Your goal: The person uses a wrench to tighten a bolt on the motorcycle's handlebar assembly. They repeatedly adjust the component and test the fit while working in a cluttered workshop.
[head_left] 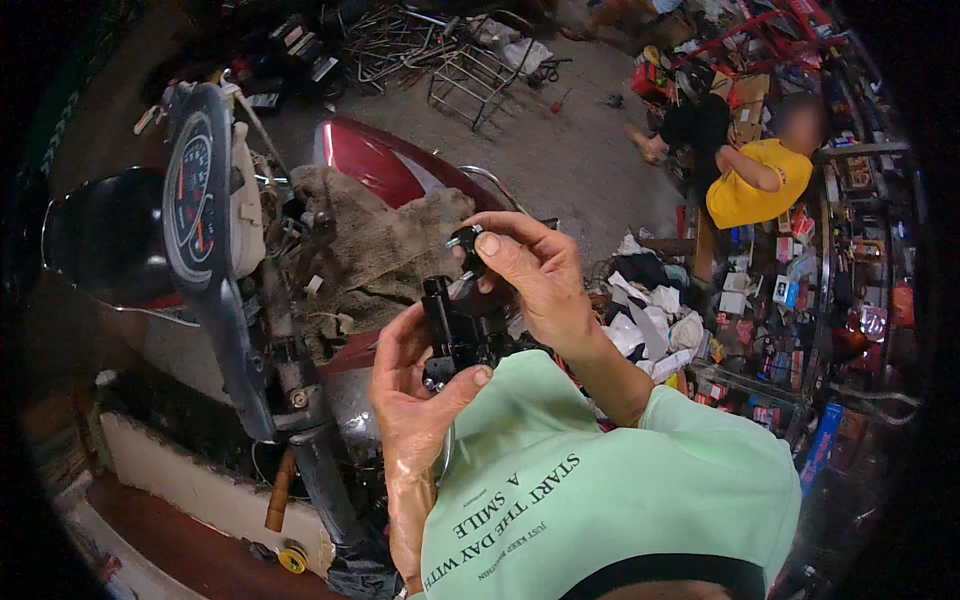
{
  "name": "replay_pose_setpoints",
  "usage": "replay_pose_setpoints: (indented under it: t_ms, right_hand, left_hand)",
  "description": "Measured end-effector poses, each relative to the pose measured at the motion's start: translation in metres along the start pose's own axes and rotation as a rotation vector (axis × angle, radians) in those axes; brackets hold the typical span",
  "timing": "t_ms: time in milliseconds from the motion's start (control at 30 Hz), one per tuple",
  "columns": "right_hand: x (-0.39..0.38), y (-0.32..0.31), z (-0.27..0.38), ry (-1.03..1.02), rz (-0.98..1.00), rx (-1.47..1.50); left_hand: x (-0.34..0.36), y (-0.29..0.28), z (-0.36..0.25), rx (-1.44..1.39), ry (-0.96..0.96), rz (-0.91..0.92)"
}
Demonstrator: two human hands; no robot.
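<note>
My left hand [410,400] grips a black metal assembly [450,325] with shiny bolts at its lower end. Just above it, my right hand [535,280] pinches a small black part [470,250] with a metal stud between thumb and index finger. The two pieces are very close; I cannot tell whether they touch. Behind my hands lies a dirty beige cloth [360,260] draped over the motorcycle's red body [355,160]. To the left stands the motorcycle's front column with a speedometer [195,195].
A person in a yellow shirt [750,185] sits at the upper right among boxes and packages [790,300]. Crumpled white rags and papers [660,315] lie right of my hands. A metal rod pile [470,75] is at the back. A wooden-coloured handle [280,490] sticks out at lower left.
</note>
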State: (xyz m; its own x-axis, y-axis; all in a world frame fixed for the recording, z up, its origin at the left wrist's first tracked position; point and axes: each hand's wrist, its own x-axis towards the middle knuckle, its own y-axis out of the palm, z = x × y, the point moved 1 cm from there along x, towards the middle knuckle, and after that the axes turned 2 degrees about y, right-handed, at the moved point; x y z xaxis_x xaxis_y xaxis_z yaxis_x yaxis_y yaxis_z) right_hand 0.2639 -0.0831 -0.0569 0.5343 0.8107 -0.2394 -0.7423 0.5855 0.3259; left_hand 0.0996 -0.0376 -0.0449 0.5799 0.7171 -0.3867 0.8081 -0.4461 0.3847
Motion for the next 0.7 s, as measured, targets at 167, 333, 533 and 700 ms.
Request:
replay_pose_setpoints:
  t_ms: [167, 333, 533, 700]
  right_hand:
    - [-0.003, 0.002, -0.009, 0.110, -0.009, 0.273]
    - [-0.003, 0.003, -0.016, 0.215, -0.051, 0.305]
    - [-0.004, 0.005, -0.022, 0.181, -0.102, 0.284]
    - [-0.004, 0.006, -0.024, 0.168, -0.044, 0.282]
  left_hand:
    - [-0.003, 0.013, -0.014, 0.137, 0.042, 0.007]
    - [-0.005, 0.017, -0.011, 0.075, 0.061, 0.072]
    - [-0.006, 0.015, -0.011, 0.024, 0.022, 0.036]
    - [-0.010, 0.009, -0.003, -0.097, -0.055, -0.063]
